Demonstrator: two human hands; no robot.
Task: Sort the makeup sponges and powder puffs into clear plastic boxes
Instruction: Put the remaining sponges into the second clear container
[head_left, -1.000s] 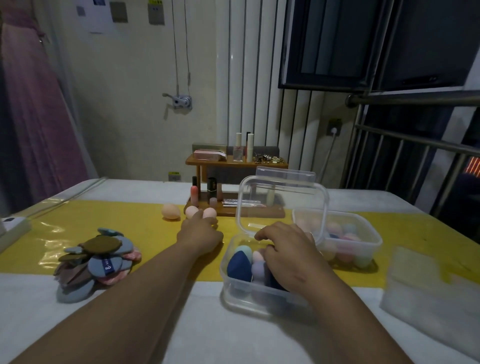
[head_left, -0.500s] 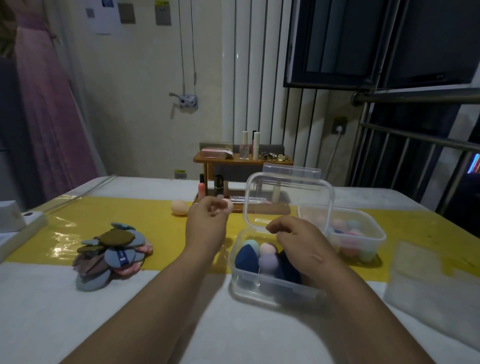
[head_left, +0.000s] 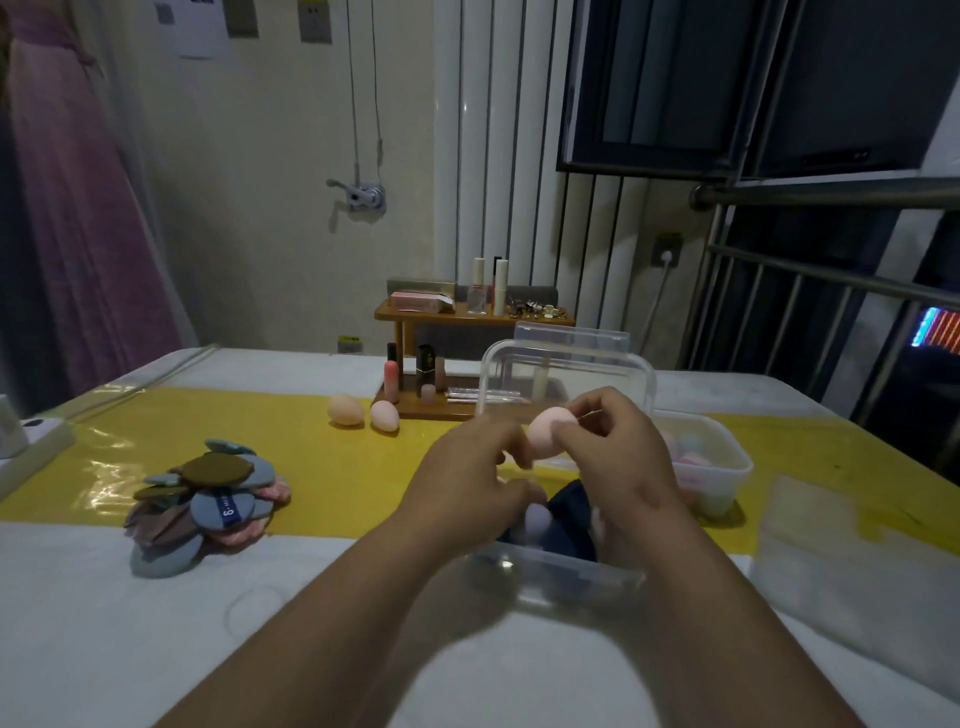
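The step in hand is the loading of sponges: a pink sponge (head_left: 551, 435) is held in the air just above the near clear box (head_left: 550, 574), in front of its raised lid (head_left: 569, 371). The right hand (head_left: 615, 460) pinches it between thumb and curled fingertips, while the left hand (head_left: 467, 480) has its fingers curled against the sponge's left end. The blur there hides whether it truly grips or only touches. Inside the box a dark blue sponge (head_left: 569, 512) and a lilac sponge (head_left: 537, 517) already lie, so room looks tight. The next move, as I judge it, is to lower the pink one into a gap beside them and press it lightly down without knocking the lid. Beyond the box and to its left, two peach sponges (head_left: 363, 413) wait on the yellow runner (head_left: 332, 467) just before a wooden rack (head_left: 470, 314) of cosmetics. Well to the left of the box sits a heap of powder puffs (head_left: 208, 499), none of them boxed yet. Just behind and to the right of the box stands a second clear box (head_left: 727, 470) with pale sponges in it. Nothing blocks the drop itself — only the person's own forearms, which cross over the box's front wall, crowd the opening.
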